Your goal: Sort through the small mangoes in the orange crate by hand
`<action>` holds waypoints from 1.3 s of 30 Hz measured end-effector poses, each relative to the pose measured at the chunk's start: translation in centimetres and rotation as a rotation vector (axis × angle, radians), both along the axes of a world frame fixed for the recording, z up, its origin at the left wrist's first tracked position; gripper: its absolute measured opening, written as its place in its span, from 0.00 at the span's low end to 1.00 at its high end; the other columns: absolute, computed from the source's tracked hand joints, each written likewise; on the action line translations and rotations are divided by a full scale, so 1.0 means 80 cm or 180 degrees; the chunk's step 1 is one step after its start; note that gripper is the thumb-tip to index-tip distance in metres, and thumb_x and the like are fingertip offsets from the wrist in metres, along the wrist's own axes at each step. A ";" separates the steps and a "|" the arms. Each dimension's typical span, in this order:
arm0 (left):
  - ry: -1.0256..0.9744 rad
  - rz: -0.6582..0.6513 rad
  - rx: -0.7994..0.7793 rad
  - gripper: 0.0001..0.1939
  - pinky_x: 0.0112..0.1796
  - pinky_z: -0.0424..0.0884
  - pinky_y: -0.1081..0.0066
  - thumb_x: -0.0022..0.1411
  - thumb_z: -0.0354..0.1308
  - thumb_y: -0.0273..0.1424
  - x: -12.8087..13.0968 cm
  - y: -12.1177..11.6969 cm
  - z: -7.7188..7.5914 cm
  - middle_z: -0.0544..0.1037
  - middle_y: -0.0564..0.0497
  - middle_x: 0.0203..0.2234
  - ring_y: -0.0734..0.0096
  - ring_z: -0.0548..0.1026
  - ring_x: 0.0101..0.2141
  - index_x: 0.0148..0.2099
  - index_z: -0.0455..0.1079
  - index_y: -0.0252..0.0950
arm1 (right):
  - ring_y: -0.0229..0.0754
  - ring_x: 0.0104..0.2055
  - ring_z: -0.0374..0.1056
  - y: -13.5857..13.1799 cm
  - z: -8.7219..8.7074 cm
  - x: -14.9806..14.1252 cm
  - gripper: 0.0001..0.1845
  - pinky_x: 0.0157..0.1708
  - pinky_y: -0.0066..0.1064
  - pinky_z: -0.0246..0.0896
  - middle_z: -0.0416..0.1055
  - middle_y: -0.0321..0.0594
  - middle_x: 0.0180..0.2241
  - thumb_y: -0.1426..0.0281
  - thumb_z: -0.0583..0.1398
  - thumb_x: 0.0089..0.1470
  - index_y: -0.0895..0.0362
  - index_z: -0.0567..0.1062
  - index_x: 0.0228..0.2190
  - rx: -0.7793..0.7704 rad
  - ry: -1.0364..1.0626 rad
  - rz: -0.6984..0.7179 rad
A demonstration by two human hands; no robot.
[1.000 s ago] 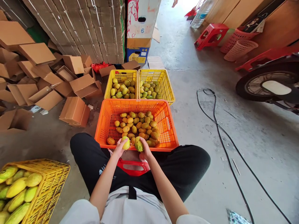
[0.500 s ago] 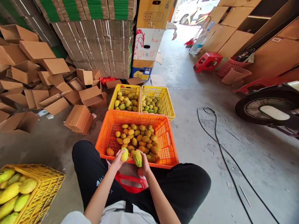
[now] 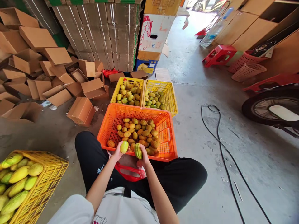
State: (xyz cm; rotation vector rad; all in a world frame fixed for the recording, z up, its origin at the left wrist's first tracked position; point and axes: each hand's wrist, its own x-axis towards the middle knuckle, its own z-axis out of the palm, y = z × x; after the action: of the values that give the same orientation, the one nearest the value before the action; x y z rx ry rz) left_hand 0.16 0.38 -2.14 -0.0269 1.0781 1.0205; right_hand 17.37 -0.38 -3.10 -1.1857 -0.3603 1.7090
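Observation:
My left hand is closed around a smooth yellow-green melon-like fruit. In my right hand is a ribbed, darker green melon-like fruit, held upright. Both hands are over the near rim of an orange plastic crate, a short gap between the two fruits. Many yellow-brown oval fruits lie loose inside that crate. Behind it, side by side, stand a yellow crate and a second yellow crate, both holding greener fruits. The undersides of my hands are hidden.
A yellow crate of larger yellow-green fruits stands at the lower left. Cardboard boxes are heaped beyond it, before stacked flat cartons. To the right, a black cable crosses the floor near a motorbike wheel. Another person's hand shows at the back.
The view has tipped downward and moved a little, so the floor things sit higher. Both hands still hold the same fruits over the crate's near rim; the right one appears slightly turned.

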 end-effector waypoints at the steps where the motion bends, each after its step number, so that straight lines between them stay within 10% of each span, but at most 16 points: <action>1: 0.0027 -0.0002 0.0016 0.19 0.31 0.79 0.70 0.63 0.62 0.45 0.000 0.000 0.001 0.80 0.41 0.30 0.66 0.79 0.28 0.40 0.72 0.31 | 0.42 0.34 0.75 -0.001 0.001 -0.001 0.23 0.32 0.31 0.71 0.79 0.35 0.32 0.51 0.71 0.41 0.50 0.75 0.34 0.0031 -0.0068 -0.0050; 10: 0.0244 0.0069 0.0274 0.15 0.32 0.78 0.70 0.54 0.69 0.31 0.002 -0.005 0.009 0.82 0.45 0.33 0.66 0.81 0.31 0.43 0.71 0.34 | 0.42 0.34 0.76 0.001 0.011 -0.003 0.24 0.35 0.32 0.72 0.80 0.34 0.33 0.55 0.72 0.38 0.51 0.74 0.37 -0.0240 0.0028 -0.0093; 21: 0.0290 0.0448 -0.0040 0.09 0.36 0.80 0.69 0.64 0.61 0.38 -0.001 0.004 0.008 0.79 0.46 0.33 0.70 0.78 0.31 0.40 0.74 0.38 | 0.50 0.40 0.78 0.008 0.012 -0.006 0.20 0.34 0.36 0.74 0.81 0.40 0.33 0.49 0.60 0.49 0.51 0.77 0.33 -0.0685 0.0298 -0.0278; 39: 0.0169 0.0257 -0.0090 0.19 0.41 0.81 0.61 0.63 0.62 0.46 0.000 0.003 0.005 0.80 0.43 0.32 0.61 0.81 0.36 0.45 0.75 0.34 | 0.42 0.39 0.74 0.000 -0.003 -0.001 0.24 0.38 0.33 0.73 0.79 0.34 0.37 0.57 0.71 0.41 0.50 0.76 0.40 -0.0253 -0.0082 -0.0078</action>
State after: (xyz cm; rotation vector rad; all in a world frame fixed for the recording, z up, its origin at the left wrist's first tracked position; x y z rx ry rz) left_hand 0.16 0.59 -1.70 -0.0670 1.1476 1.0836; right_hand 17.31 -0.38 -3.35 -1.2659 -0.2947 1.7015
